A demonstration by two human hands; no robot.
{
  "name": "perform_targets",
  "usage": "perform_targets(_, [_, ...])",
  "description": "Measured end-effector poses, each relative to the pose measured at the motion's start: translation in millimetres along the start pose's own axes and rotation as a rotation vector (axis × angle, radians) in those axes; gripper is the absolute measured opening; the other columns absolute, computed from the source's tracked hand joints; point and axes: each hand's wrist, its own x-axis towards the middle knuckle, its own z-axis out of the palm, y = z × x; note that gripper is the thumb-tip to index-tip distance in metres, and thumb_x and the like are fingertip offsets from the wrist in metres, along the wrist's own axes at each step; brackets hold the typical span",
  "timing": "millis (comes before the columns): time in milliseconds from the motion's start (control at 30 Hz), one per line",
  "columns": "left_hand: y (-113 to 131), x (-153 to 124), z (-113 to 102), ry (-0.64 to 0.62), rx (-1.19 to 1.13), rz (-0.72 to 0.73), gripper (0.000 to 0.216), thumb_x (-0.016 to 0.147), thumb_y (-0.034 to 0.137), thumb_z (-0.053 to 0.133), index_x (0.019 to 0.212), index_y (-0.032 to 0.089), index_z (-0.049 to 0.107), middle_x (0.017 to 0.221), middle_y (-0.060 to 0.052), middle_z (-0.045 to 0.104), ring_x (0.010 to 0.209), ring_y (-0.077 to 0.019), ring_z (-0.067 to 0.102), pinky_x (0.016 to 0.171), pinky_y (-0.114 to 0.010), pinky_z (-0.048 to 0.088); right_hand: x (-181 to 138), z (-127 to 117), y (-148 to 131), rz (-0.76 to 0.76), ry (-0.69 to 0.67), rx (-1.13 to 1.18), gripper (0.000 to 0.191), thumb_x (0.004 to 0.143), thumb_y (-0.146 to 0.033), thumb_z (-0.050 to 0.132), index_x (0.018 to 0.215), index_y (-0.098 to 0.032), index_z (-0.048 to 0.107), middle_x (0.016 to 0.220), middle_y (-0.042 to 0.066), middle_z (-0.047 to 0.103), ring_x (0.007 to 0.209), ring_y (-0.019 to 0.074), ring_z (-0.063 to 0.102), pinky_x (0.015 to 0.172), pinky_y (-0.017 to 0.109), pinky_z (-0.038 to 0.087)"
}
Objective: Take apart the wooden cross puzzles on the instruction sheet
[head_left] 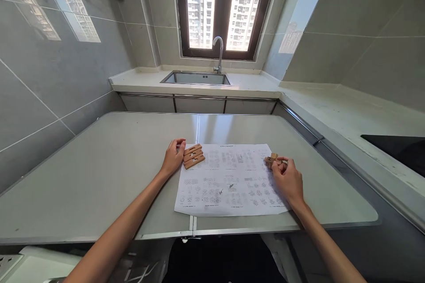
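Three notched wooden puzzle pieces [194, 155] lie side by side at the upper left corner of a printed paper sheet [229, 203]. Beside their left ends rests my left hand [174, 157], its fingers loosely bent with a gap at the thumb, nothing held. At the sheet's upper right edge sits a small cluster of wooden puzzle pieces [270, 159]. My right hand [288, 179] pinches that cluster's near side between thumb and fingers. How many pieces make up the cluster I cannot tell. Rows of small diagrams cover the sheet.
The pale folding table [99, 177] has a seam down its middle. Behind it are a counter with a sink [195, 78], a tap [219, 55] and a window. A worktop with a black panel [398, 150] runs along the right; a tiled wall is on the left.
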Motion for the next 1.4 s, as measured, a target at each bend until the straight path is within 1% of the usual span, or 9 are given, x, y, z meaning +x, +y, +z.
perform_targets(233, [-0.7,21.9,4.7,-0.043,-0.005,0.014,0.039,0.101,0.050,0.046,0.117,0.020,0.066,0.127,-0.011,0.070,0.113,-0.0270,0.066,0.100,-0.042,0.052,3.6,1.6,10.1,0.086,-0.028,0.046,0.051,0.095,-0.061,0.051,0.121,-0.017,0.057,0.059,-0.003,0.062,0.061,0.0250,0.063,0.064,0.033,0.044])
perform_targets(433, [10.5,27.5,4.0,-0.064,-0.005,0.029,0.038,0.101,0.050,0.046,0.116,0.020,0.066,0.124,-0.011,0.070,0.114,-0.0280,0.065,0.101,-0.043,0.051,16.3,5.5,12.2,0.137,-0.034,0.071,0.053,0.091,-0.069,0.054,0.103,-0.019,0.064,0.079,0.009,0.075,0.071,0.0276,0.067,0.066,0.036,0.046])
perform_targets(567, [28.1,19.5,7.7,-0.093,-0.017,0.071,0.037,0.102,0.049,0.046,0.115,0.021,0.066,0.124,-0.010,0.069,0.114,-0.0296,0.064,0.101,-0.045,0.052,18.9,12.5,-1.7,0.112,-0.077,0.173,0.055,0.094,-0.071,0.054,0.108,-0.019,0.063,0.084,0.009,0.075,0.067,0.0230,0.065,0.061,0.033,0.048])
perform_targets(767, [61.6,-8.7,35.1,-0.306,-0.095,0.149,0.031,0.102,0.049,0.055,0.118,0.025,0.068,0.112,-0.006,0.075,0.100,-0.0250,0.071,0.092,-0.040,0.059,9.6,34.0,-56.1,0.020,-0.380,0.742,0.044,0.095,-0.062,0.064,0.115,-0.024,0.054,0.081,-0.001,0.064,0.054,0.0133,0.050,0.050,0.026,0.038])
perform_targets(833, [68.9,-18.1,46.7,-0.371,-0.131,0.166,0.035,0.098,0.048,0.063,0.126,0.026,0.064,0.120,-0.006,0.074,0.106,-0.0249,0.071,0.096,-0.040,0.058,5.9,42.2,-76.1,-0.008,-0.477,0.824,0.040,0.096,-0.059,0.065,0.112,-0.025,0.052,0.078,-0.003,0.061,0.053,0.0123,0.048,0.049,0.026,0.036])
perform_targets(900, [73.0,-24.8,56.0,-0.474,-0.274,0.160,0.053,0.095,0.044,0.070,0.141,0.025,0.055,0.135,-0.011,0.069,0.121,-0.0282,0.067,0.103,-0.044,0.056,2.6,51.3,-92.3,0.000,-0.590,0.869,0.037,0.097,-0.058,0.064,0.113,-0.026,0.051,0.074,-0.005,0.058,0.055,0.0136,0.051,0.051,0.026,0.037])
perform_targets(1033, [73.9,-28.9,62.3,-0.533,-0.392,0.095,0.055,0.097,0.043,0.069,0.145,0.026,0.052,0.136,-0.010,0.069,0.125,-0.0279,0.066,0.111,-0.046,0.052,-2.3,72.3,-108.2,-0.015,-0.765,0.981,0.036,0.098,-0.059,0.062,0.110,-0.027,0.050,0.068,-0.007,0.056,0.052,0.0133,0.049,0.052,0.027,0.037])
perform_targets(1233, [67.7,-27.3,53.7,-0.449,-0.407,0.038,0.053,0.092,0.043,0.075,0.139,0.025,0.057,0.138,-0.010,0.069,0.131,-0.0301,0.064,0.114,-0.045,0.051,-1.5,92.0,-109.4,-0.039,-1.016,0.929,0.038,0.103,-0.058,0.055,0.114,-0.022,0.057,0.063,-0.004,0.058,0.050,0.0125,0.042,0.052,0.027,0.033])
perform_targets(1400, [65.7,-27.9,47.2,-0.448,-0.432,0.030,0.053,0.090,0.038,0.078,0.137,0.026,0.058,0.139,-0.011,0.070,0.128,-0.0299,0.067,0.114,-0.046,0.053,-4.0,97.8,-110.7,-0.158,-0.943,0.733,0.033,0.104,-0.051,0.056,0.103,-0.020,0.066,0.066,-0.001,0.062,0.059,0.0161,0.053,0.058,0.028,0.041])
